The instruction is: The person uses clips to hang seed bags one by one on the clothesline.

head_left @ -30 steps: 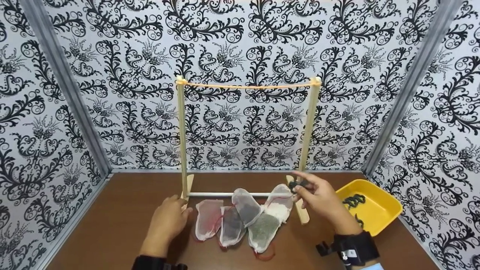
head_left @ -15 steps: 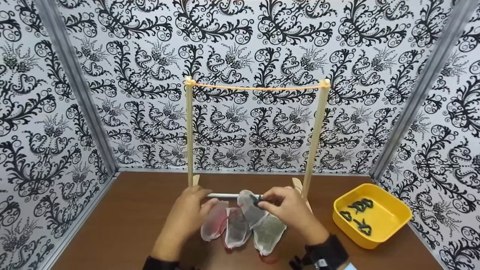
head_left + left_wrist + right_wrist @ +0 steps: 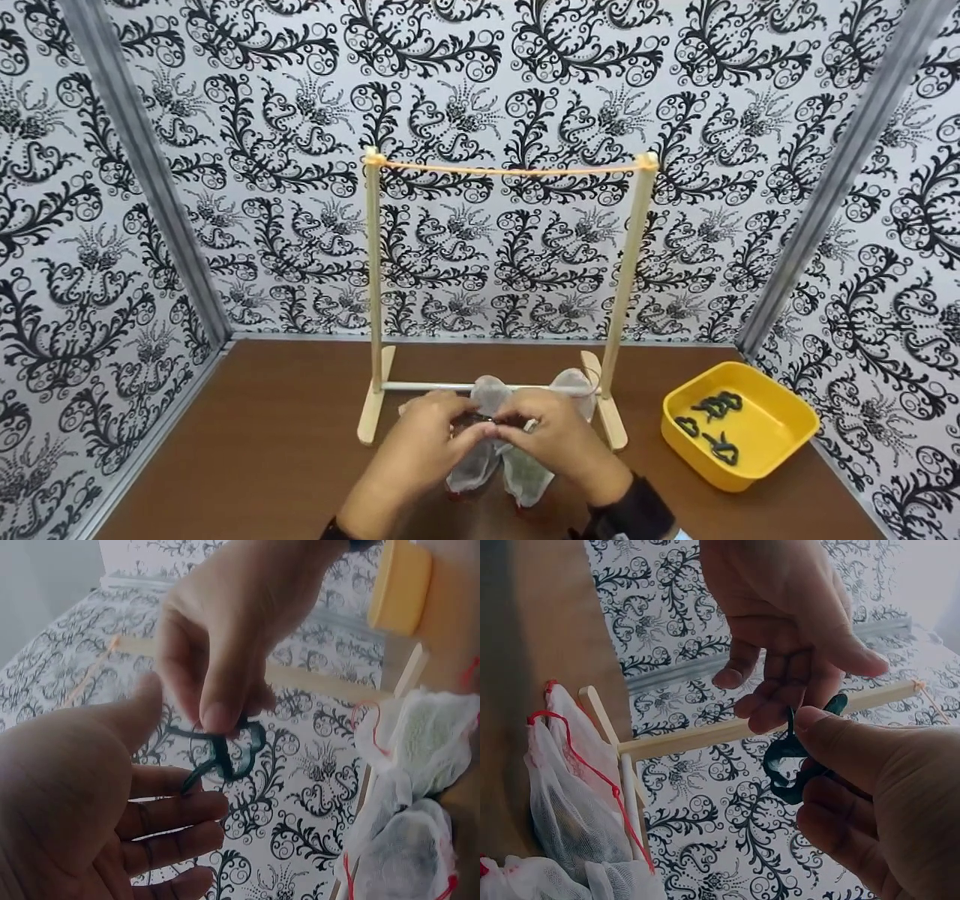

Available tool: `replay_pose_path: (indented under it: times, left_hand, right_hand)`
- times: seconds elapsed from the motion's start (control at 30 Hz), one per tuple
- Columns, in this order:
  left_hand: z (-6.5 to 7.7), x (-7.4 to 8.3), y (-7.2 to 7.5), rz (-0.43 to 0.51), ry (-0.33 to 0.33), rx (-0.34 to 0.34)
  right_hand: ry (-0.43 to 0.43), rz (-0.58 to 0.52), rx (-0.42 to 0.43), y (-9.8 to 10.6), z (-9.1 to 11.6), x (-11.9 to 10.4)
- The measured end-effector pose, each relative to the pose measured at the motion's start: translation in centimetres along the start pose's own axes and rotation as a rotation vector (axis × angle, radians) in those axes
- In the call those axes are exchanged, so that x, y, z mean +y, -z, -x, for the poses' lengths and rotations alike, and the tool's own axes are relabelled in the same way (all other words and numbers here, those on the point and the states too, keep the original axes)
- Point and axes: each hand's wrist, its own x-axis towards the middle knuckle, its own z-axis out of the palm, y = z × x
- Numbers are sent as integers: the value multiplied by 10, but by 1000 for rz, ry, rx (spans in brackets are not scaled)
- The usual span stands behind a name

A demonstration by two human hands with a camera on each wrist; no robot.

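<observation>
My right hand (image 3: 559,435) pinches a small dark green clip (image 3: 223,754) between thumb and fingers; it has a scalloped loop and two thin legs. The left hand (image 3: 82,780) faces it with fingers extended and thumb apart, and one leg of the clip overlaps its fingers in the left wrist view. In the head view both hands meet above several white mesh pouches with red drawstrings, including a greenish-filled pouch (image 3: 526,476) and a greyish pouch (image 3: 472,469). The hands hide much of the pouches and nearly all of the clip there.
Behind the hands stands a wooden frame (image 3: 628,292) with an orange cord (image 3: 510,172) strung across its top and a white rod (image 3: 420,387) low down. A yellow tub (image 3: 780,435) at the right holds several similar clips (image 3: 718,405). Patterned walls enclose the brown table (image 3: 247,435).
The right hand has carried the clip leftward from near the right post to above the pouches. My left hand has left the frame's left foot and moved right to meet it.
</observation>
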Motion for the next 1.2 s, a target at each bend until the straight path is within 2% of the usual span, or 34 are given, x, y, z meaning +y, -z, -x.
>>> replay_pose_path:
  times: [0.07,0.27,0.43,0.5,0.57,0.67,0.77,0.87,0.97,1.07,1.2]
  left_hand:
    - [0,2,-1,6,-11,3]
    - [1,5,1,11,-20,25]
    - [1,5,3,4,8,41]
    - [1,4,5,-13,6,55]
    - [0,2,6,-25,3,70]
    - [-1,0,10,-37,-3,87]
    - [-1,0,14,-55,-5,107]
    - [-1,0,14,-69,-17,132]
    - [0,-1,13,-63,-20,146]
    - [1,0,12,-56,-35,161]
    - [3,2,12,-39,-55,172]
  right_hand:
    - [42,8,12,0,-1,0]
    - [95,25,23,1,0,-1]
    - [79,73,-2,8,3,0]
    - [38,116,-47,11,6,2]
    - [0,192,-127,15,11,5]
    - [-75,286,-316,18,20,10]
    - [-178,323,-513,20,32,14]
    - [-299,318,-623,21,46,17]
    - [-322,343,-679,19,56,18]
    - [-252,384,-701,16,60,19]
    - [-190,434,-685,12,64,19]
